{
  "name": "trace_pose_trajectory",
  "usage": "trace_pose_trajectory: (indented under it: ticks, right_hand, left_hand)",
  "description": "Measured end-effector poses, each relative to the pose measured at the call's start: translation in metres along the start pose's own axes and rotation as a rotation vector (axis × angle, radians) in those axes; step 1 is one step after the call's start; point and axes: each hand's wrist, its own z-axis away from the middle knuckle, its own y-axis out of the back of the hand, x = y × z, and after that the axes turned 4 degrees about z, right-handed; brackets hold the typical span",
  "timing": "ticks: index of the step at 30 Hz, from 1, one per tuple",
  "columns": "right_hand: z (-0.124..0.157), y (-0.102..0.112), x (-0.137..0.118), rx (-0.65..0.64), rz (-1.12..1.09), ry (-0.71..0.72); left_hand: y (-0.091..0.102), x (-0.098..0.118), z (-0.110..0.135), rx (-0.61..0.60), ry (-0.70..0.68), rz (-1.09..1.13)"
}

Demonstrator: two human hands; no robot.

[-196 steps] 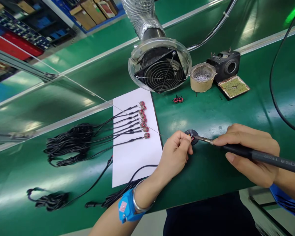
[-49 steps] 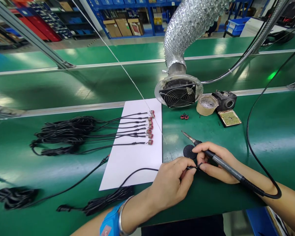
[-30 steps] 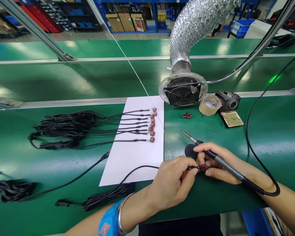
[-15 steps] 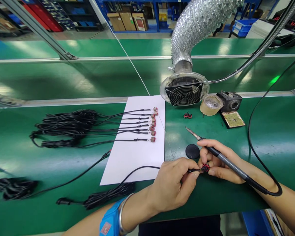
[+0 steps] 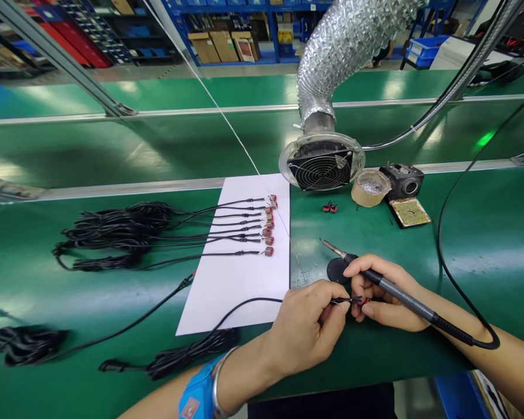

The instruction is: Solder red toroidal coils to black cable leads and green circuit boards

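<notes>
My left hand [image 5: 310, 326] pinches the end of a black cable [image 5: 255, 299], whose thin wires stick out past the fingertips. Those wires meet a small red-wound coil [image 5: 365, 301] held between the fingers of my right hand [image 5: 386, 294]. Whether wire and coil are joined I cannot tell. The same right hand carries a soldering iron [image 5: 397, 289] across its palm, with the bare tip [image 5: 330, 247] pointing up and left. Behind that hand lies a round black disc [image 5: 337, 270], partly covered. The cable's bundled length [image 5: 192, 352] rests left of my left wrist.
On a white sheet [image 5: 231, 291] lie several cable ends with coils [image 5: 268, 240], leading to a black cable heap [image 5: 113, 233]. A fume extractor fan [image 5: 322, 166] hangs above. Behind my right hand stand a tape roll [image 5: 371, 189], an iron holder with sponge [image 5: 410, 212] and loose coils [image 5: 330, 208].
The coil has turned and sits lower in my right fingers, more hidden than before. The iron's tip has shifted slightly left and down, now overlapping the disc. The whole view has moved a little.
</notes>
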Motion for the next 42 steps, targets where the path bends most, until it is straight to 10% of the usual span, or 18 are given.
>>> trace_pose_trajectory:
  ticks: [15, 28, 42]
  right_hand:
    - [0.001, -0.003, 0.002, 0.114, 0.310, 0.017]
    - [0.003, 0.003, -0.001, 0.212, 0.658, 0.438]
    - [0.001, 0.005, -0.007, 0.248, 0.848, 0.592]
  left_hand:
    - [-0.004, -0.004, 0.003, -0.064, -0.051, -0.127]
    - [-0.003, -0.007, 0.002, -0.084, -0.032, -0.130]
    - [0.003, -0.002, -0.003, -0.155, 0.140, 0.011]
